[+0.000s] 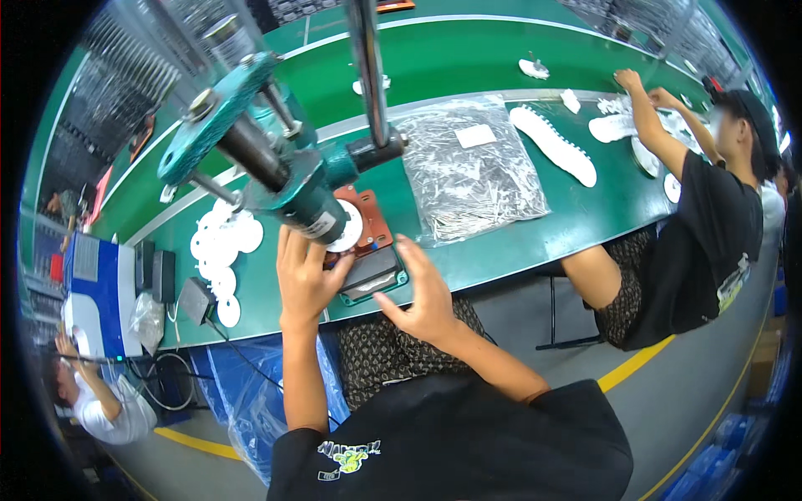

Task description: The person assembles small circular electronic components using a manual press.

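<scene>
One disc (pixel 355 220) sat at the press (pixel 311 203), seemingly mid-work, left hand (pixel 303 272) fingers' grip unclear, right hand (pixel 428 302) fingers spread and empty; whether the heaped discs (pixel 220 249) were finished didn't show.

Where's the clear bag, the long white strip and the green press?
Clear bag (pixel 480 179): head view, on its middle.
White strip (pixel 555 148): head view, halfway along it.
Green press (pixel 292 196): head view, on its lower body.

a round white disc (pixel 355 227) sits at the green press's (pixel 294 185) lower end.
</scene>
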Motion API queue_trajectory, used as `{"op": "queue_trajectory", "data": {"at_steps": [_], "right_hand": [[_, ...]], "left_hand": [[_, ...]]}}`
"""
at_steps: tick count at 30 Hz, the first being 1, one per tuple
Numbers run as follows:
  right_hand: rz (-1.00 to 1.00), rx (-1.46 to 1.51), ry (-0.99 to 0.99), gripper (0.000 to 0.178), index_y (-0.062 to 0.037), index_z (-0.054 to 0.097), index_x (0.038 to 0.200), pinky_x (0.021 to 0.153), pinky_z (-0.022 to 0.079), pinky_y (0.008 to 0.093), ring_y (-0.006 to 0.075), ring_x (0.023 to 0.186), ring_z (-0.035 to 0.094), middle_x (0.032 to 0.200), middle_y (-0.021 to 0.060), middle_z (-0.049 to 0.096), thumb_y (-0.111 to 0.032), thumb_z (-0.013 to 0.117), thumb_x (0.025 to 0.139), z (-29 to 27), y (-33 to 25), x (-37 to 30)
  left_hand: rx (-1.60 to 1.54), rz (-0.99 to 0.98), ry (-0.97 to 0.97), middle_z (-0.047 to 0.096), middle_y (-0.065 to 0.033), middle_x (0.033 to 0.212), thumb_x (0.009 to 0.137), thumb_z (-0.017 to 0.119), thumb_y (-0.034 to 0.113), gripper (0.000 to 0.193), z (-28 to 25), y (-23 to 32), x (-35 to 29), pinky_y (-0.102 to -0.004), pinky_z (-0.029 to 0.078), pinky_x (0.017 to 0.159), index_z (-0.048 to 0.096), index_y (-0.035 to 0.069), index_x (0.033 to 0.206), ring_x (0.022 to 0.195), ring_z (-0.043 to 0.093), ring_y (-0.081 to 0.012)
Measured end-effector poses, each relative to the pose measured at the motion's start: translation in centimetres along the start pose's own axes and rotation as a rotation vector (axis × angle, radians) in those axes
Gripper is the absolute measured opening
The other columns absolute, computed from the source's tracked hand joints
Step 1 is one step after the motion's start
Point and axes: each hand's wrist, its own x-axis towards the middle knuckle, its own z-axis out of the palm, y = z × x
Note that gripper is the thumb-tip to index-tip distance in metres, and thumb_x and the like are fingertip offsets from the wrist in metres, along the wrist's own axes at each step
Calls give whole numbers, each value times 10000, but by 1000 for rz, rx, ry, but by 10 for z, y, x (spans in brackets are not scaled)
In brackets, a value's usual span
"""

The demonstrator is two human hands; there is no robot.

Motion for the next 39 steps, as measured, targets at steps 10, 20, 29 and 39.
{"op": "queue_trajectory", "data": {"at_steps": [10, 20, 29, 39], "right_hand": [[-408, -63, 37, 519, -55, 607, 1134, 897, 575, 432, 372, 1099, 645, 1286, 207, 576, -125, 887, 703, -33, -10, -25], [12, -435, 372, 496, -14, 630, 1144, 996, 494, 425, 379, 1123, 645, 1251, 203, 653, -67, 785, 677, -176, 81, 41], [323, -551, 229, 358, -73, 726, 1107, 1033, 469, 378, 313, 1208, 622, 1302, 181, 649, -182, 777, 770, -318, 185, 46], [158, -643, 83, 336, -93, 721, 1130, 1099, 405, 409, 347, 1300, 523, 1370, 191, 590, -185, 747, 808, -303, 191, 60]], "left_hand": [[-906, -597, -110, 711, -141, 1046, 945, 654, 326, 438, -9, 113, -75, -295, 508, 861, 641, -54, 1163, 965, 668, -168], [294, -536, 41, 513, -230, 1418, 962, 625, 123, 400, -77, -50, -135, -472, 344, 1123, 563, -28, 1326, 1344, 464, -382], [182, -686, -82, 481, -203, 1466, 1008, 565, 146, 475, -75, -123, -164, -438, 295, 1168, 455, -7, 1443, 1370, 439, -349], [329, -574, 7, 637, -191, 1286, 1016, 540, 64, 323, -81, -114, -163, -391, 462, 1017, 576, -45, 1317, 1179, 615, -324]]}}
